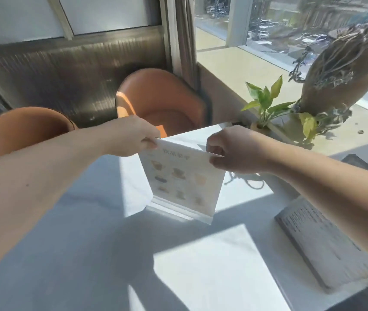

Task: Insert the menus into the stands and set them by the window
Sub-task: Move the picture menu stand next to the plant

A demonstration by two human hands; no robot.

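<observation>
A white menu [181, 176] printed with small pictures of cups stands upright in a clear acrylic stand [185, 212] on the white table [84, 243]. My left hand [133, 136] pinches the menu's top left corner. At the top right corner my right hand [230, 149] pinches the same sheet. The lower edge of the menu sits inside the stand's base. A second stand with a text menu [322, 241] lies tilted at the right, partly hidden under my right forearm.
Two orange chairs [160, 97] [21, 129] stand behind the table. On the window sill [346, 131] at the right are a small green plant [266, 102] and a large vase of dried stems [337, 77]. A dark object [358, 162] lies at the table's right edge.
</observation>
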